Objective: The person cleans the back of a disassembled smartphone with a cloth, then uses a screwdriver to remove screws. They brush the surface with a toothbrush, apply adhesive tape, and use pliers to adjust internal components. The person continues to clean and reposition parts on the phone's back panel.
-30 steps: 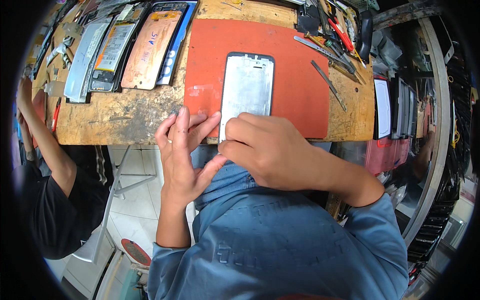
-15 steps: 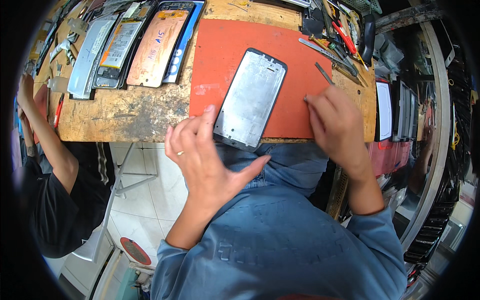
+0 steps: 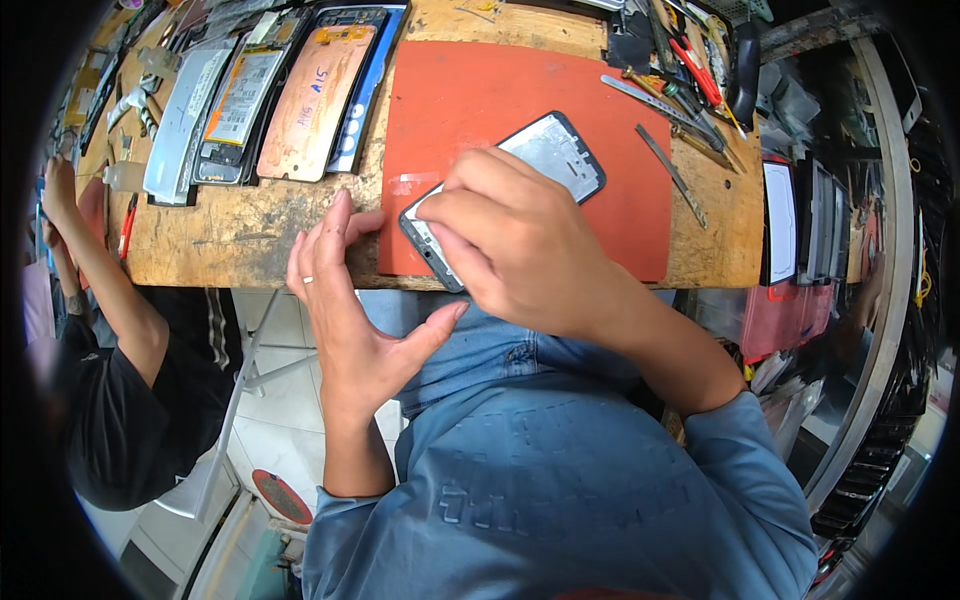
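Note:
A phone's middle frame (image 3: 562, 158), silver-grey with a black rim, lies slanted on the orange-red mat (image 3: 440, 90), its near end at the mat's front edge. Across its middle reaches my right hand (image 3: 535, 245), with the fingertips pinched together over the near part of the frame. Whatever the pinch may hold is hidden. Beside the frame's near left corner, my left hand (image 3: 345, 310) is open, thumb and fingers spread apart, holding nothing. A ring sits on one of its fingers.
Several phone parts, among them an orange-backed screen (image 3: 318, 100), lie left of the mat. A thin metal strip tool (image 3: 672, 178), tweezers (image 3: 640, 97) and red-handled pliers (image 3: 695, 72) are at right. A co-worker's arm (image 3: 110, 270) is at far left.
My right hand has moved left from the mat's right side onto the phone frame, uncovering the strip tool. The frame has turned clockwise. My left hand has shifted slightly left, off the frame's edge.

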### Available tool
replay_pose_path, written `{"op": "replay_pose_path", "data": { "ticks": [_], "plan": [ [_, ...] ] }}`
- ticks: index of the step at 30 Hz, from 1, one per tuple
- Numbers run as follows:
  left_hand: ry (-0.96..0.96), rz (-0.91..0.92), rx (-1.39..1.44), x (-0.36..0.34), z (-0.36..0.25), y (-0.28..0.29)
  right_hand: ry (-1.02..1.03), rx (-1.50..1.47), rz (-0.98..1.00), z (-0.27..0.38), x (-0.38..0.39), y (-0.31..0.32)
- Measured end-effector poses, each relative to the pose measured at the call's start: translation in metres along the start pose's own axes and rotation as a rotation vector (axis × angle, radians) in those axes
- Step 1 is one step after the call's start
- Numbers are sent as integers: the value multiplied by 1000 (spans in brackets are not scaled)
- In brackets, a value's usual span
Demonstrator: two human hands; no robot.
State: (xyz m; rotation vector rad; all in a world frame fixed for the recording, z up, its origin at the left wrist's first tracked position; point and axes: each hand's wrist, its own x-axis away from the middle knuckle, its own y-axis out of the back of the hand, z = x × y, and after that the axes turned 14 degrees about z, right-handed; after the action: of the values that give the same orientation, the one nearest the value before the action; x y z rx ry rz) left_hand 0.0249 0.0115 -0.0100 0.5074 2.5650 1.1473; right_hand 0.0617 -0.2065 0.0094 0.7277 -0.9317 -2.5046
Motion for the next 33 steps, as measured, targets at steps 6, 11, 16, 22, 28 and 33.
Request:
{"op": "replay_pose_path", "data": {
  "ticks": [6,11,16,22,28,33],
  "plan": [
    [-5,-17,-15,-1,2,-7,-26,69,36,-5,-6,-16],
    [9,-11,-10,0,0,-8,-32,93,8,-5,-4,-20],
    [1,-14,-25,-2,-1,-8,-17,138,-32,-5,-4,-25],
    [18,-26,-1,-1,-2,-11,39,168,-23,-5,-2,-29],
    [-7,-33,-10,-2,-1,-10,79,151,53,-9,-2,-23],
    [-10,-44,-22,-1,0,-11,106,125,153,-11,-3,-11]
  ]
}}
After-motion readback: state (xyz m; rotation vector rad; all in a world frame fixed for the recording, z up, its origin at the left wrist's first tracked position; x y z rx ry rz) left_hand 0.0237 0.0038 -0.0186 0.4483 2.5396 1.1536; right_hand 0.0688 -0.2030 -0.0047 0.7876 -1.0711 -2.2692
